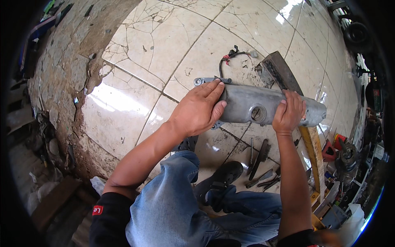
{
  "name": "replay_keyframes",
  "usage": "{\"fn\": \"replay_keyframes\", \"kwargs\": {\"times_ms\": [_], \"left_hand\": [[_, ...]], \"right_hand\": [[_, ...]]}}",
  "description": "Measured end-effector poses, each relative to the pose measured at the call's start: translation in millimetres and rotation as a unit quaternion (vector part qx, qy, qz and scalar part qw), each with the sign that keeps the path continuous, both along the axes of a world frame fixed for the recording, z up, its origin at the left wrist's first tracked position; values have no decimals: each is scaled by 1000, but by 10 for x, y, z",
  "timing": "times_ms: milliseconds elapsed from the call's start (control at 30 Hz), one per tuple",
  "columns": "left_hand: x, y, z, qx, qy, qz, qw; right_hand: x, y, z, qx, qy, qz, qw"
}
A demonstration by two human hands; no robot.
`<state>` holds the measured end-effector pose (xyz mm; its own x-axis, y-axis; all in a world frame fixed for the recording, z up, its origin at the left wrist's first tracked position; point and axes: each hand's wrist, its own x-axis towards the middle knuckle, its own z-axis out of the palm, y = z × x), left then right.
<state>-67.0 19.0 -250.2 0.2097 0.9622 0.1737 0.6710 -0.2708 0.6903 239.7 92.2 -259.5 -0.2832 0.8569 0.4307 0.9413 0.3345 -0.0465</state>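
A long grey metal engine casing point(242, 96) lies crosswise in front of me, with a round threaded hole near its lower edge. My left hand point(197, 109) is on its left end, fingers pressed together over the top and thumb along the near side. Toward the right end, my right hand point(289, 112) grips the casing, its fingers curled over the top. Bolt lugs show past my left fingers. From behind that end runs a black wire lead point(221, 68) with red tape and a pale connector. What my palms cover is hidden.
Behind the casing, a dark block point(282, 74) touches or nearly touches it. A wire brush point(259, 158) and other hand tools lie on the tiles by my shoe point(224, 177). A yellow frame point(313, 154) and cluttered parts stand at right. Broken concrete point(74, 78) borders the tiles at left.
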Motion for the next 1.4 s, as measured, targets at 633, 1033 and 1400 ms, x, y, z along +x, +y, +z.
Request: {"fn": "replay_keyframes", "kwargs": {"times_ms": [633, 1033, 1400], "left_hand": [[681, 90, 228, 26, 162, -57, 985], [545, 245, 198, 20, 112, -77, 990], [661, 304, 191, 11, 102, -100, 990]], "right_hand": [[-27, 23, -23, 7, -2, 12, 1000], [-41, -7, 10, 3, -5, 4, 1000], [-65, 16, 12, 6, -2, 2, 1000]]}}
